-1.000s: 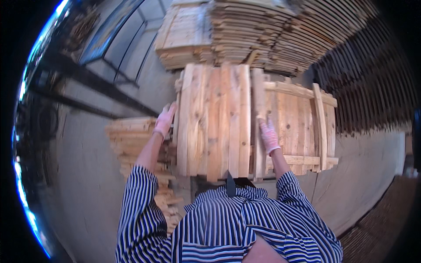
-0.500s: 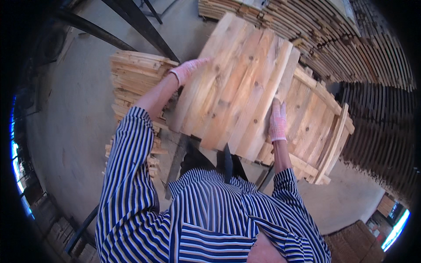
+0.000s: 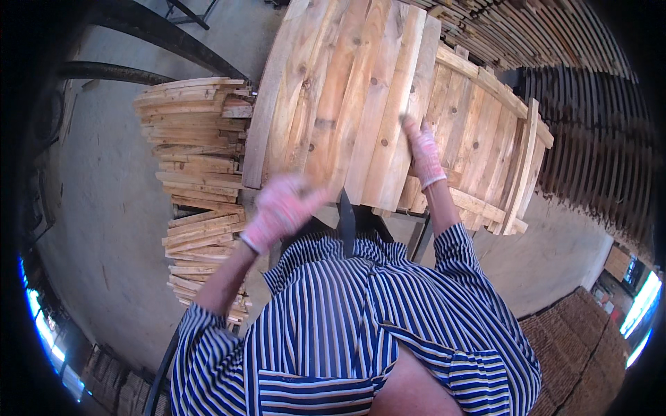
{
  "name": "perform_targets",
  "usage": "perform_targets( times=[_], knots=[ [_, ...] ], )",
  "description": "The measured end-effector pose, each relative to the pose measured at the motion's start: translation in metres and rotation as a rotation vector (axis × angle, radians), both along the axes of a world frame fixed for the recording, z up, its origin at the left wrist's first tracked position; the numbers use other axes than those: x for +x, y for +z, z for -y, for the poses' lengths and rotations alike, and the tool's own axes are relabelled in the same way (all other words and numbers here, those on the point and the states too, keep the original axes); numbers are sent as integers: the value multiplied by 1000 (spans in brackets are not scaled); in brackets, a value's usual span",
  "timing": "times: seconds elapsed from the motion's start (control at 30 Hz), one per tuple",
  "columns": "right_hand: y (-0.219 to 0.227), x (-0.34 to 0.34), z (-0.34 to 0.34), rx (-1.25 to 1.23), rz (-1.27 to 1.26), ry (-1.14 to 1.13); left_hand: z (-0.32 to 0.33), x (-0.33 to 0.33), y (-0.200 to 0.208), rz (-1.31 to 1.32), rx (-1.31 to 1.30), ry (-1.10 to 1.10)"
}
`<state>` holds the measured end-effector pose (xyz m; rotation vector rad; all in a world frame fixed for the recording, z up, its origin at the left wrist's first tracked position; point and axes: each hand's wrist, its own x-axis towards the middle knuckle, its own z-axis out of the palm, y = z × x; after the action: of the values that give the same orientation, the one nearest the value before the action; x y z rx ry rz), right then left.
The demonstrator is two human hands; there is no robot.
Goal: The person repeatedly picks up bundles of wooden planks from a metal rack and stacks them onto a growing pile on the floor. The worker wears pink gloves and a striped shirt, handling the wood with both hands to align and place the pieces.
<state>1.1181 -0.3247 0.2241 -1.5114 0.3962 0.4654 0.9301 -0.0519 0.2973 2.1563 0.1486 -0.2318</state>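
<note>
A panel of several pale wooden boards (image 3: pixel 333 132) lies at a slant in front of me, knots showing in its planks. My right hand (image 3: pixel 424 152), in a pink-and-white knit glove, is at the panel's right edge with thumb and fingers apart, closed on nothing that I can see. My left hand (image 3: pixel 283 211), gloved alike, is by the panel's lower left corner near my body. Motion smears its fingers, and whether it touches the wood I cannot make out. Right of the panel, partly covered by it, is a wooden frame with slats (image 3: pixel 479 139).
A tall stack of loose wooden strips (image 3: pixel 198 166) stands at the left. Dark metal bars (image 3: pixel 166 38) cross the upper left. Stacked slats (image 3: pixel 590 139) fill the right side, and brown stacked wood (image 3: pixel 576 347) lies at the lower right.
My left hand has come off the panel's upper left side and down toward my body. My right hand remains near the right edge. The view has shifted, placing the panel higher in it.
</note>
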Motion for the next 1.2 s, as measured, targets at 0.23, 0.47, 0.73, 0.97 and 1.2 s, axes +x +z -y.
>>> perform_targets(
  times=[0.23, 0.47, 0.73, 0.97, 1.2],
  knots=[
    [11, -7, -9, 94, -108, 16, 81, -48, -40, -700, -953, 368],
    [15, -11, -9, 94, -113, 86, 71, -90, -27, -582, -574, 299],
    [8, -22, -5, 43, -106, 148, 74, -162, 17, -596, -411, 406],
    [19, -20, -13, -461, 246, 223, 68, -331, -171, -591, -447, 1179],
    [96, -158, -99, -670, 950, 434, -7, -486, -244, -798, -853, 1596]
  ],
)
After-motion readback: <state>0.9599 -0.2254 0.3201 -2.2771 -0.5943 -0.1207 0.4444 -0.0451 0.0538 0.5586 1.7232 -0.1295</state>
